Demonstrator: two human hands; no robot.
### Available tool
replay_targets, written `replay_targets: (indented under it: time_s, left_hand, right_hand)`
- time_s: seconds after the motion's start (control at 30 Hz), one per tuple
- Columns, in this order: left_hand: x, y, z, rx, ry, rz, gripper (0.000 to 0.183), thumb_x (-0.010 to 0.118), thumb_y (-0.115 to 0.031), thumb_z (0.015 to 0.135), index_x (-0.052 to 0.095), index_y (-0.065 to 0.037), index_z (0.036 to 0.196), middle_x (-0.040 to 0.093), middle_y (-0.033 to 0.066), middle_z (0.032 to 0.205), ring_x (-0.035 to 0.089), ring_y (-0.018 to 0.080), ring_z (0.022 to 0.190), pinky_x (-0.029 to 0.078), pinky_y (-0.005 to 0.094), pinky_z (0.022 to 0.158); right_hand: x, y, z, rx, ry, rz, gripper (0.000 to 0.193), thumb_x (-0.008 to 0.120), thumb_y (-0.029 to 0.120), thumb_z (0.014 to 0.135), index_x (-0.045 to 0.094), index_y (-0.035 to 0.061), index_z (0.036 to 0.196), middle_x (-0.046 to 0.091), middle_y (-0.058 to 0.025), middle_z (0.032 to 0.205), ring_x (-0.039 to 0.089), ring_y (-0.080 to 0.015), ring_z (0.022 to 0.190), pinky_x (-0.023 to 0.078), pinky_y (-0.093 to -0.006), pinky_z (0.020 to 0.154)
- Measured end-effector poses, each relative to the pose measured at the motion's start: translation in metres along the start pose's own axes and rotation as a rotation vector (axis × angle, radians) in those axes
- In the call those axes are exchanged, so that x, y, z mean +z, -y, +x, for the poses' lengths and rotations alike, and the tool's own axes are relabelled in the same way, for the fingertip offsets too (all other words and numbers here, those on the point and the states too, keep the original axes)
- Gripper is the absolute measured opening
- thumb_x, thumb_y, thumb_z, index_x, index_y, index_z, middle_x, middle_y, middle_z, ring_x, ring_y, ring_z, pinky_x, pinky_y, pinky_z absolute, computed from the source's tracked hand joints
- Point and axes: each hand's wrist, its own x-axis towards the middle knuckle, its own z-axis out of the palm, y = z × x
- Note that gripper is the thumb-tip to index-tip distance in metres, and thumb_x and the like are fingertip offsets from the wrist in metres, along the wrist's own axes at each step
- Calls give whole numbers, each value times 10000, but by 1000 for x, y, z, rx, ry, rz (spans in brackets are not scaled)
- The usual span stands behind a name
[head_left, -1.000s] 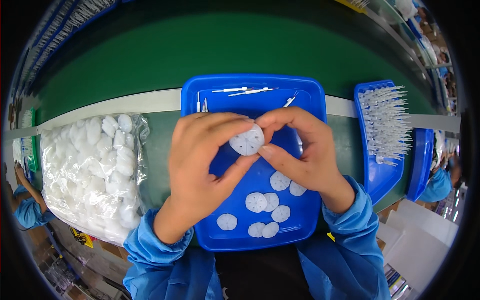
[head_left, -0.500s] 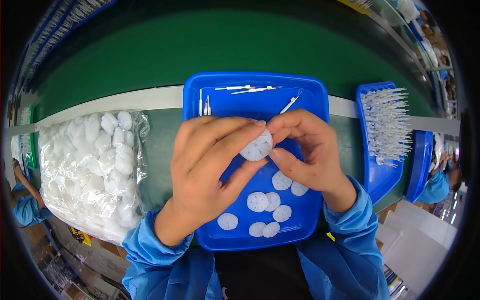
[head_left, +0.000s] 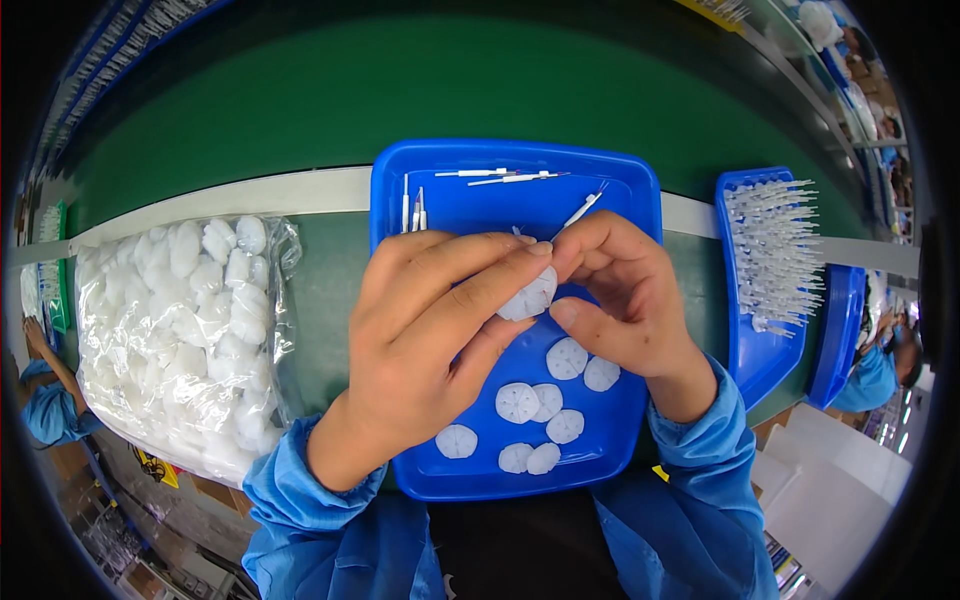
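Over the blue tray (head_left: pixel 520 489), a white round disc (head_left: pixel 530 300) with small slits is held between the fingers and thumb of my left hand (head_left: pixel 415 330). Fingers of my right hand (head_left: pixel 625 300) are bent at the disc's right edge, index fingertip and thumb close against it; whether something thin is pinched there is hidden. Below, several similar white discs (head_left: pixel 457 441) lie flat on the tray floor. Along its far end are several thin white sticks (head_left: pixel 518 179), some with dark tips, and one more stick (head_left: pixel 582 210) leans behind my right fingers.
A clear plastic bag (head_left: pixel 180 340) full of white discs lies left of the tray. To the right, a blue bin (head_left: pixel 765 365) holds many white sticks (head_left: pixel 775 250). Green worktop (head_left: pixel 300 90) extends behind. Other people's blue sleeves (head_left: pixel 870 380) show at both sides.
The disc has shifted slightly right and tilted, with my left fingers covering more of it. My right thumb has moved a little right and the fingers have curled.
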Motion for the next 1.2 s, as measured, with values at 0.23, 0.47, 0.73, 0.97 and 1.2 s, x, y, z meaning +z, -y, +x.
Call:
replay_targets:
  time_s: [0.23, 0.47, 0.73, 0.97, 1.2]
  left_hand:
    - [1, -2, -3, 2, 3, 30, 486, 885, -56, 756, 773, -46, 1228, 773, 101, 1227, 686, 321, 1062, 538, 416, 932]
    - [-2, 1, -5, -49, 118, -154, 403, 815, -110, 872, 775, -6, 1260, 731, 152, 1269, 687, 294, 1069, 558, 374, 892]
    - [-4, 1, -10, -374, -2, -491, 287, 749, -43, 974, 793, -11, 1256, 724, 148, 1179, 714, 222, 1031, 571, 316, 863]
    - [3, -2, -9, -498, -24, -557, 343, 688, 52, 1006, 742, 1, 1341, 689, 111, 1180, 710, 148, 1013, 601, 266, 859]
    - [-2, -3, -12, -548, -34, -568, 335, 690, 63, 1000, 742, 4, 1326, 679, 95, 1160, 716, 145, 1055, 611, 257, 873]
  right_hand:
    - [5, 3, 1, 18, -27, -67, 237, 738, -49, 961, 642, 15, 1168, 742, -66, 1072, 727, -125, 980, 573, -281, 878]
    - [-23, 23, 0, -211, -175, -995, 115, 790, 49, 938, 737, 61, 1039, 781, -64, 953, 759, -206, 832, 589, -333, 764]
    - [-27, 26, 17, -383, 6, -1682, 372, 815, 20, 706, 750, 81, 1067, 746, -42, 1048, 703, -218, 954, 549, -371, 923]
    - [6, 14, 5, -232, -163, -310, 299, 809, -102, 846, 742, 46, 1098, 775, -97, 1004, 742, -170, 911, 573, -288, 808]
    - [11, 11, 4, -368, -200, -917, 222, 863, -27, 827, 839, 53, 1032, 803, -97, 971, 752, -178, 762, 583, -277, 690]
